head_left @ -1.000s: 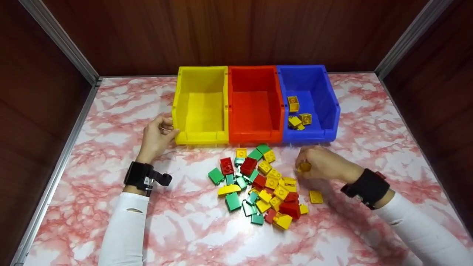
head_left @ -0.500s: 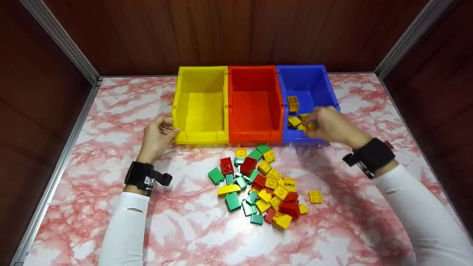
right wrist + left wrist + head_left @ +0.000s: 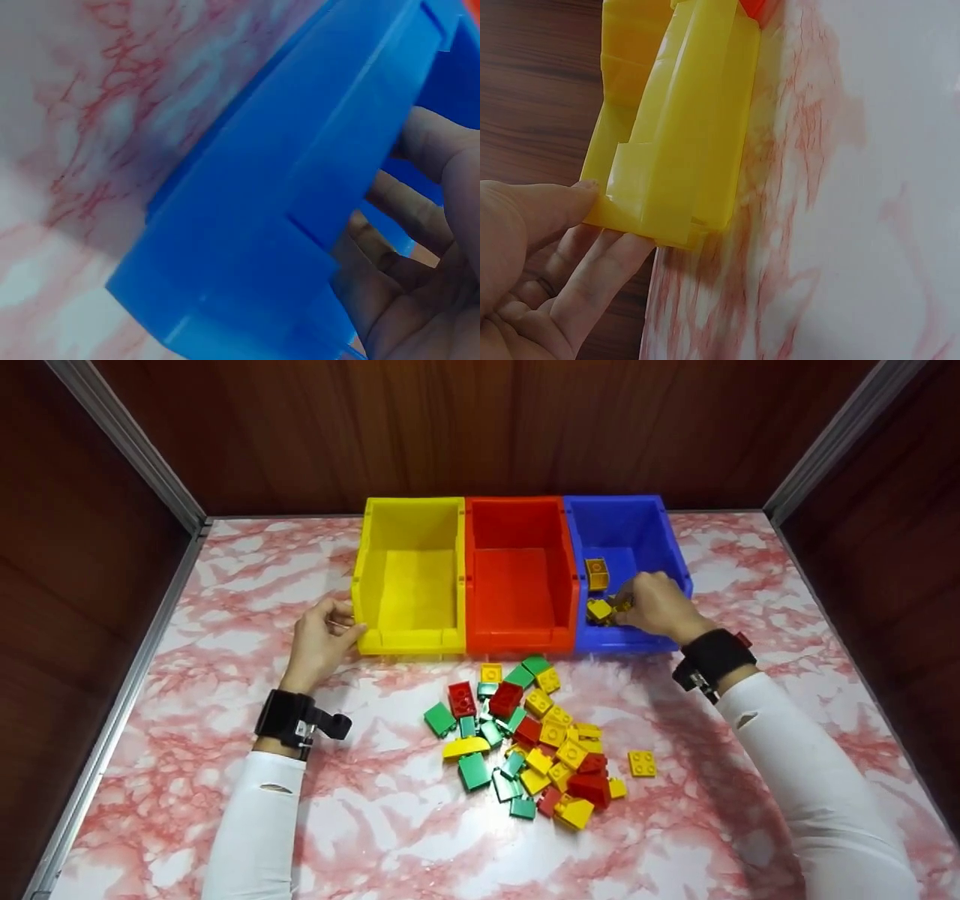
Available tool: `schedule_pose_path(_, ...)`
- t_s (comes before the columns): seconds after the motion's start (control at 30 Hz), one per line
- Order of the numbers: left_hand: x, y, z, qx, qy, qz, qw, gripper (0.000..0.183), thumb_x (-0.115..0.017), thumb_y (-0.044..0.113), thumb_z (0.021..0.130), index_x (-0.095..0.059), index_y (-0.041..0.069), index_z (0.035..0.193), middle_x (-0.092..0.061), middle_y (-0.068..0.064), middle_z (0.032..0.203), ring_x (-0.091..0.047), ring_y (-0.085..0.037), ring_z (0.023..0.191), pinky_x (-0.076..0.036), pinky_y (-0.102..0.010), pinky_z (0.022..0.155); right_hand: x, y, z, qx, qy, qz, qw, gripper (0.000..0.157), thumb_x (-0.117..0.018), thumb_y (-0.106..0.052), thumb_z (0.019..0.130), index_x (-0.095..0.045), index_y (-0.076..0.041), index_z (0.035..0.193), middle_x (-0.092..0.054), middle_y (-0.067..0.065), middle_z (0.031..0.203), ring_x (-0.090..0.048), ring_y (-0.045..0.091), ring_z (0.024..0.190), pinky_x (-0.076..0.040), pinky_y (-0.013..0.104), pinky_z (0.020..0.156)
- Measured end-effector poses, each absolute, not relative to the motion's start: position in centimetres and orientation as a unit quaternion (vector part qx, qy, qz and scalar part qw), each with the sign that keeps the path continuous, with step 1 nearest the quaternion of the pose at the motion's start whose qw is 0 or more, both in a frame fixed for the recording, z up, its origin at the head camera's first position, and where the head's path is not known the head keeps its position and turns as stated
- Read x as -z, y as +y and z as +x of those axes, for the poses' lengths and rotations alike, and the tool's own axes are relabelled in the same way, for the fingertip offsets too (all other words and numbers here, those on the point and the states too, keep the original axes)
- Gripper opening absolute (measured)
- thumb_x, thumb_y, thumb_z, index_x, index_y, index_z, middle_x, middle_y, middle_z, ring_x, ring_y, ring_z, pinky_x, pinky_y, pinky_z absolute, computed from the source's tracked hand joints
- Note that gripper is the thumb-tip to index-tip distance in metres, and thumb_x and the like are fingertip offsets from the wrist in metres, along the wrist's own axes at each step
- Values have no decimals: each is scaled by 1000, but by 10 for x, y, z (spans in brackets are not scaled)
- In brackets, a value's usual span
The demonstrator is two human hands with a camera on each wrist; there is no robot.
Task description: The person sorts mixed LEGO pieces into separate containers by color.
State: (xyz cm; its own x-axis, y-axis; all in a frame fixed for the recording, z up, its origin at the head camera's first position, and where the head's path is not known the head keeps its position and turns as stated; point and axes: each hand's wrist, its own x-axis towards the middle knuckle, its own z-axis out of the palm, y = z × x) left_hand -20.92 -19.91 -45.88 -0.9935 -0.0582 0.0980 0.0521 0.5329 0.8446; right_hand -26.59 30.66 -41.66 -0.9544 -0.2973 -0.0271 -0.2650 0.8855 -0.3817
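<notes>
At the left, my left hand pinches the front corner of the yellow bin, thumb on its rim and fingers against the side. My right hand reaches over the front of the blue bin, fingers down inside it beside several yellow bricks. In the right wrist view the blue wall hides the fingertips, so I cannot tell whether they still hold a brick. Another yellow brick lies farther back in that bin.
Between them stands the red bin, joined side by side with the others. In front lies a loose pile of yellow, red and green bricks. A flat yellow brick sits apart at its right. Brown panels enclose the marbled table.
From beside the pile, my right hand has carried a yellow brick up and over into the blue bin, then lower among the bricks there. My left hand stays on the yellow bin.
</notes>
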Motion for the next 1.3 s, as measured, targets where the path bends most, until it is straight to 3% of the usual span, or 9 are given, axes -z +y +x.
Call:
schedule_pose_path(0.3,459,-198,-208,479,-876,4,54,22,-74,8,98,-66,-4,115,-67,-18,108,-62,-15,89,-50,-9,75,415,309,-263,179,972,-146,37,28,-81,-18,90,-79,4,109,-79,25,107,-75,43,101,-60,60,89)
schedule_pose_path(0.47,460,-197,-208,482,-875,8,49,23,-73,7,98,-65,-5,116,-67,-19,110,-62,-16,90,-50,-8,76,405,309,-247,159,969,-188,7,37,-82,-22,90,-76,5,114,-74,28,110,-69,44,105,-57,61,91)
schedule_pose_path(0.67,461,-196,-208,491,-870,5,48,24,-73,7,98,-65,-6,117,-67,-19,110,-61,-15,91,-51,-9,78,389,317,-214,148,954,-258,35,55,-83,-29,91,-67,-2,136,-67,23,132,-62,41,122,-56,62,101)
schedule_pose_path(0.9,461,-197,-208,486,-872,2,52,23,-73,7,98,-65,-6,116,-67,-19,109,-60,-14,89,-50,-8,77,376,324,-166,136,942,-298,75,66,-91,-29,81,-65,-11,139,-61,16,135,-61,35,118,-59,61,94)
schedule_pose_path(1.1,461,-198,-208,486,-872,-3,61,23,-73,7,98,-66,-6,116,-68,-20,109,-60,-12,87,-50,-8,76,377,326,-134,147,937,-304,83,76,-95,-27,76,-62,-15,143,-58,14,148,-57,34,132,-56,63,103)
schedule_pose_path(1.2,461,-198,-209,486,-871,-3,63,23,-73,8,98,-66,-6,115,-69,-20,108,-60,-11,86,-50,-8,76,386,324,-121,155,928,-327,88,73,-96,-24,73,-65,-15,139,-63,11,141,-60,32,128,-59,56,99)
schedule_pose_path(1.3,461,-198,-209,486,-872,-2,62,22,-73,8,98,-66,-5,115,-68,-19,108,-60,-11,86,-49,-8,76,400,322,-113,164,915,-349,114,59,-96,-25,72,-71,-18,125,-68,4,124,-63,24,114,-61,44,90)
